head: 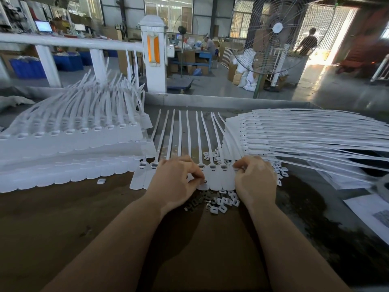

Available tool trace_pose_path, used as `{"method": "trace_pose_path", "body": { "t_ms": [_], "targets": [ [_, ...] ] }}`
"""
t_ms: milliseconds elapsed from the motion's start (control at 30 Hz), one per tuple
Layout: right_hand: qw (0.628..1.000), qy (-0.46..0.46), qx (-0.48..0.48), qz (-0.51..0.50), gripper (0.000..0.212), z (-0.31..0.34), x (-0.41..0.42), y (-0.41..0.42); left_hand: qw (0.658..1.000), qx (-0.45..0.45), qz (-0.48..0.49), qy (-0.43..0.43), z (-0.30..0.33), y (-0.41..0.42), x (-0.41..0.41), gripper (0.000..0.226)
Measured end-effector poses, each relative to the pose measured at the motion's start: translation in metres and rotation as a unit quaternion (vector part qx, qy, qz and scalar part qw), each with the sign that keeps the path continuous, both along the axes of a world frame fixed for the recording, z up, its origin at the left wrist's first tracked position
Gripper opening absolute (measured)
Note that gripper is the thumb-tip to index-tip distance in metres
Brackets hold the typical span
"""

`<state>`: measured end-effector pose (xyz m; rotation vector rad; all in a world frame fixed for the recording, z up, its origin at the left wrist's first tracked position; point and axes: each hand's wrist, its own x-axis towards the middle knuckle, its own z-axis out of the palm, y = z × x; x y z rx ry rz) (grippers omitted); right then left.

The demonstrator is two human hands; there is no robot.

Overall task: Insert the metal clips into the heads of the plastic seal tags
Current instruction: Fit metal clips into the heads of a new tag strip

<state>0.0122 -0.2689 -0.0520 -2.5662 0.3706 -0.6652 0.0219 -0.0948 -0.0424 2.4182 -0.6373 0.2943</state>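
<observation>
A row of white plastic seal tags (214, 175) lies side by side at the table's middle, heads near me, tails pointing away. My left hand (176, 182) rests over the row's left part and pinches a small dark metal clip (205, 181) between thumb and fingertips. At the row's right end my right hand (255, 178) has curled fingers pinching at a tag head; what it holds is hidden. Loose metal clips (195, 202) and small white plastic caps (226, 204) lie in a heap just below the tags, between my hands.
A big fanned stack of seal tags (69, 140) fills the left of the table. Another stack (305, 135) spreads to the right, with more white caps (281, 171) beside it. Paper sheets (370, 211) lie at far right. A lone cap (101, 181) sits at left.
</observation>
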Motion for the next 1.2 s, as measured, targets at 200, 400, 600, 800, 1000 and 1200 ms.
{"method": "trace_pose_path", "body": {
  "t_ms": [200,400,600,800,1000,1200],
  "targets": [
    [1.000,-0.001,0.006,0.003,0.021,0.0005,-0.0004,-0.0006,0.998,-0.019,-0.015,0.057,0.0000,0.0009,0.0006,0.006],
    [1.000,0.004,0.005,-0.003,0.021,0.0007,0.0003,0.0000,0.998,-0.023,0.003,0.060,-0.0014,0.0005,0.0024,0.015],
    [1.000,0.000,0.006,-0.002,0.021,0.0002,0.0010,0.0001,0.998,-0.009,-0.015,0.053,-0.0005,0.0004,0.0019,0.013],
    [1.000,0.001,0.004,-0.004,0.021,-0.0001,0.0018,-0.0001,0.999,0.026,-0.031,0.028,-0.0011,-0.0004,0.0006,0.012],
    [1.000,-0.002,0.003,-0.006,0.019,-0.0003,0.0016,-0.0014,0.999,0.025,-0.032,0.037,0.0000,-0.0026,-0.0003,0.011],
    [1.000,-0.001,0.009,-0.005,0.021,-0.0005,0.0011,-0.0025,0.998,0.005,-0.034,0.060,0.0007,-0.0015,-0.0016,0.010]
  ]
}}
